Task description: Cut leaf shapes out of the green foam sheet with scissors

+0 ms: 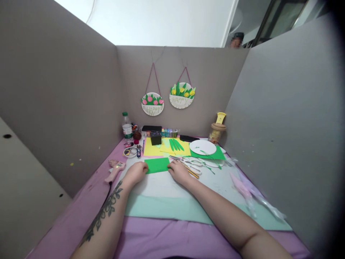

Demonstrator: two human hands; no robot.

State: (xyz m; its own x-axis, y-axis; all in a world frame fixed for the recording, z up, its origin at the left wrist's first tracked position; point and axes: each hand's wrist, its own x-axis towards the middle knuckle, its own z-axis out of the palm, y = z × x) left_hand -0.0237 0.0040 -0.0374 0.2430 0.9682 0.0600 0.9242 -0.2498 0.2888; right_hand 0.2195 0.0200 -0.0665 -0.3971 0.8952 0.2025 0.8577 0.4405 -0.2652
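A green rectangular sheet (157,165), paper or thin foam, lies between my two hands on the white work surface. My left hand (137,172) pinches its left edge with fingers closed. At the opposite edge my right hand (178,170) has its fingertips closed on the sheet. White-handled scissors (194,168) lie just beyond my right hand, with yellow pencils (193,172) beside them. Behind the sheet, long green leaf shapes (176,144) rest on yellow sheets (153,150).
A white paper plate (202,147) sits on more green sheet at the right, among green scraps (208,166). A pink glue gun (115,171) lies left, with its cord. A bottle (127,127) stands at the back. Two decorated plates (152,104) hang on the rear panel.
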